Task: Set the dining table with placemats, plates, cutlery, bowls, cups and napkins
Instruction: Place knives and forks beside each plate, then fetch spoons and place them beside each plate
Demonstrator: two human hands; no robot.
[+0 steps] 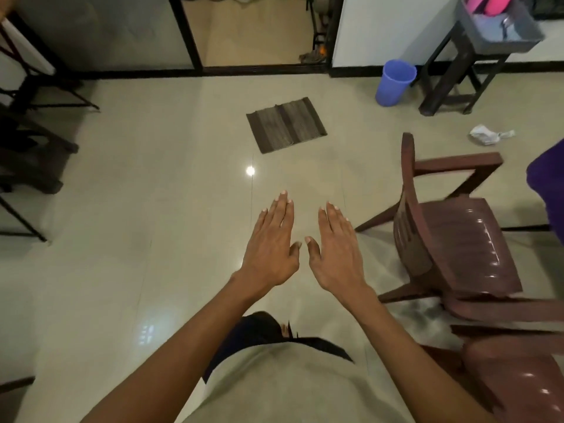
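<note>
My left hand (273, 242) and my right hand (337, 250) are stretched out side by side in front of me, palms down, fingers straight, holding nothing. They hover above a beige tiled floor (152, 178). A grey tray (500, 29) with pink items and what looks like cutlery sits on a dark stool (457, 74) at the top right, far from both hands. No dining table, plates or placemats are in view.
A brown plastic chair (454, 239) stands just right of my hands, a second one (515, 370) below it. A striped floor mat (286, 125) lies ahead. A blue bucket (395, 82), crumpled paper (488, 134), dark furniture (30, 148) at left and a doorway (253, 32) ahead.
</note>
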